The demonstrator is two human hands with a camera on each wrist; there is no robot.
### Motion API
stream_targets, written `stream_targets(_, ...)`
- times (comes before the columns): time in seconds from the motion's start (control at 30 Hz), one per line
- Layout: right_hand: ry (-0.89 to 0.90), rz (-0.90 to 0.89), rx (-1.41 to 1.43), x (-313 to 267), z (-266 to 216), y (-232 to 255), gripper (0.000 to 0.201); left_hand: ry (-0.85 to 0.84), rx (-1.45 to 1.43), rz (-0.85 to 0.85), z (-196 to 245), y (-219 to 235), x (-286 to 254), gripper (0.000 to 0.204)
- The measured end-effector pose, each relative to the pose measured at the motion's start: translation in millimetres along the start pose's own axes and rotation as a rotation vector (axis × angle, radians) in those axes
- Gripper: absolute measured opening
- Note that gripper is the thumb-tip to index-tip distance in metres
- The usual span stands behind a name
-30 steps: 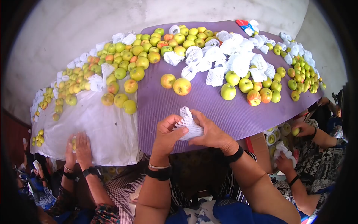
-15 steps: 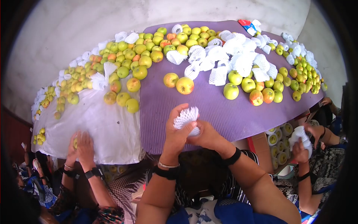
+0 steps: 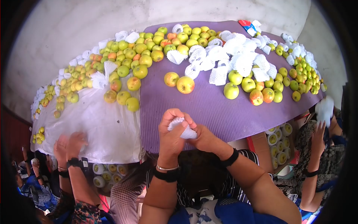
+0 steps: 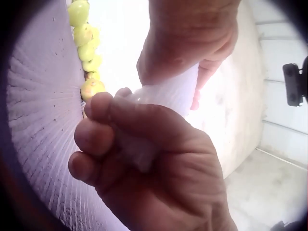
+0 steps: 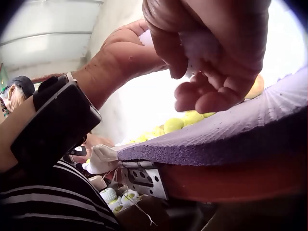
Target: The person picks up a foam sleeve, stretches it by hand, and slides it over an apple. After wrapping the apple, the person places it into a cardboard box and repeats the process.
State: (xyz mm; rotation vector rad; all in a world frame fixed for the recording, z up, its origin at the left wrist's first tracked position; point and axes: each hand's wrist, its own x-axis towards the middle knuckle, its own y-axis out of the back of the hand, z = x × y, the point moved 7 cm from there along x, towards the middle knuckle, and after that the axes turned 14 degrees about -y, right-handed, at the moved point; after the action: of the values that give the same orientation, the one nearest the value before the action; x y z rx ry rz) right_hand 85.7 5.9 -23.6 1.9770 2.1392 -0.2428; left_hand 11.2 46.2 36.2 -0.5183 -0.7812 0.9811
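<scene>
A white foam fruit net (image 3: 189, 133) is held between both hands over the near edge of the purple mat (image 3: 212, 115). My left hand (image 3: 169, 130) curls its fingers and thumb round the net's left part. The right hand (image 3: 209, 140) grips its other end, wrist to the right. In the left wrist view, part of the net (image 4: 180, 94) stretches from the left palm up to the right hand. Fingers cover much of the net, so I cannot tell whether an apple is inside. Two loose apples (image 3: 185, 85) lie on the mat beyond the hands.
Piled apples (image 3: 126, 56) and heaped foam nets (image 3: 238, 56) cover the table's far side. Netted apples fill a cardboard box (image 3: 261, 149) at right. Another person's hands (image 3: 71, 145) are close on the left; someone's hand (image 3: 319, 138) is raised at right.
The net has turned and is now more enclosed by the left fingers, both hands close together. At left, the neighbour's hands have lifted off the sheet; at right, the neighbour's hand has risen.
</scene>
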Motion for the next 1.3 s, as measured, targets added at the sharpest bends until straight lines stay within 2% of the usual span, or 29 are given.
stream_targets(0.17, 0.090, -0.022, 0.050, -4.3, -15.3, -7.6, 0.024, -0.117, 0.125, 0.051, 15.1, 0.2, -2.0, 0.013)
stream_targets(0.2, 0.090, 0.043, -0.011, -4.9, -16.1, -6.9, 0.019, -0.117, 0.124, 0.051, 15.4, -1.2, -1.9, 0.013)
stream_targets(0.27, 0.089, 0.108, -0.074, -5.6, -12.5, -9.0, 0.015, -0.106, 0.190, 0.238, 16.0, 9.4, -3.7, 0.031)
stream_targets(0.33, 0.157, 0.292, -0.460, -5.8, -5.5, -11.4, 0.012, -0.129, 0.120, 0.298, 18.2, 13.6, -6.7, 0.037)
stream_targets(0.37, 0.155, 0.292, -0.459, -3.4, -0.5, -11.6, 0.012, -0.153, 0.051, 0.356, 19.8, 17.3, -9.4, 0.042)
stream_targets(0.4, 0.254, 0.337, -0.476, -4.4, -2.4, -11.2, 0.014, -0.152, 0.052, 0.356, 20.6, 12.8, -11.6, 0.042)
stream_targets(0.43, 0.352, 0.381, -0.493, -7.6, -6.0, -11.2, 0.016, -0.191, 0.147, 0.330, 25.6, 2.2, -14.3, 0.045)
stream_targets(0.5, 0.410, 0.412, -0.546, -6.3, -21.7, -0.5, 0.018, -0.227, 0.243, 0.304, 30.1, -11.8, -20.0, 0.048)
stream_targets(0.57, 0.472, 0.448, -0.603, -8.5, -37.2, 3.9, 0.020, -0.325, 0.234, 0.125, 35.3, -30.3, -20.7, 0.049)
stream_targets(0.63, 0.594, 0.536, -0.665, -15.9, -49.7, 2.0, 0.026, -0.332, 0.128, 0.139, 39.1, -24.5, -21.5, 0.049)
stream_targets(0.67, 0.591, 0.537, -0.664, -15.6, -48.5, 0.4, 0.026, -0.339, 0.024, 0.155, 40.5, -21.7, -21.9, 0.048)
stream_targets(0.73, 0.682, 0.505, -0.634, -19.9, -51.4, -7.0, 0.026, -0.354, 0.044, 0.126, 44.2, -25.2, -22.2, 0.048)
stream_targets(0.8, 0.672, 0.536, -0.683, -18.4, -55.6, 0.3, 0.026, -0.367, 0.059, 0.097, 47.1, -33.4, -24.2, 0.049)
stream_targets(0.87, 0.661, 0.578, -0.745, -23.1, -64.4, 6.9, 0.026, -0.365, 0.202, -0.074, 44.4, -54.7, -29.3, 0.049)
stream_targets(0.97, 0.681, 0.607, -0.727, -32.7, -72.0, 10.5, 0.031, -0.361, 0.132, -0.087, 47.2, -58.3, -29.9, 0.053)
stream_targets(1.03, 0.731, 0.571, -0.594, -37.1, -67.8, 5.2, 0.033, -0.356, 0.139, -0.066, 52.5, -57.6, -29.2, 0.054)
stream_targets(1.23, 0.691, 0.561, -0.673, -44.5, -73.8, 13.6, 0.025, -0.286, 0.187, -0.137, 51.7, -70.3, -32.1, 0.054)
stream_targets(1.3, 0.648, 0.535, -0.660, -34.9, -51.7, 19.5, 0.023, -0.222, 0.165, -0.137, 37.0, -62.6, -22.4, 0.053)
